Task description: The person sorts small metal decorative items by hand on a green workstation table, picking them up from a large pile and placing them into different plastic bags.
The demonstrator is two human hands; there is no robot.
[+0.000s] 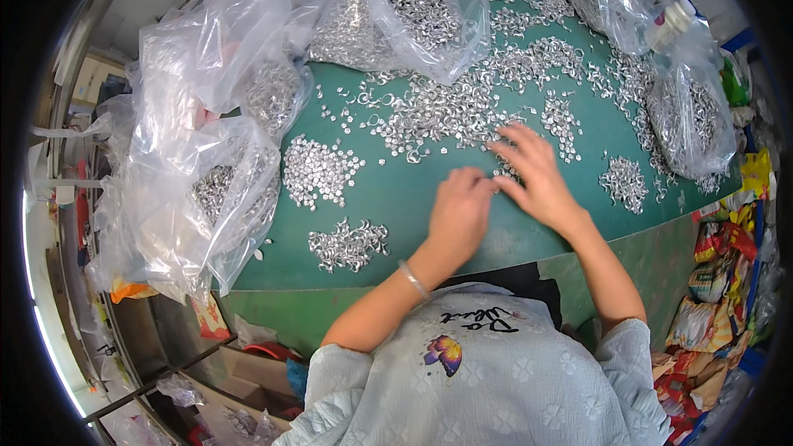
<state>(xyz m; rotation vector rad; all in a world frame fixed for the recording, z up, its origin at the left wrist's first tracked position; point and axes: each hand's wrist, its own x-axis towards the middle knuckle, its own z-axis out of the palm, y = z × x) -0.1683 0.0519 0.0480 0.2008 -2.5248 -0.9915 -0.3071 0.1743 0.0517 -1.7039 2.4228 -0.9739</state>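
Both hands, left hand (459,211) curled and right hand (533,172) spreading open fingers, are resting on the green tabletop (413,198) beside scattered metal rings (446,107), plastic bags (206,116) crowding its edges.

Your left hand (459,211) lies on the table (396,198) just beside your right hand (533,173), which touches the wide scatter of metal rings (462,103) behind them. Two small ring heaps (318,169) (349,244) sit to your left, with ring-filled bags (223,190) beyond them and another bag (694,120) at the right.
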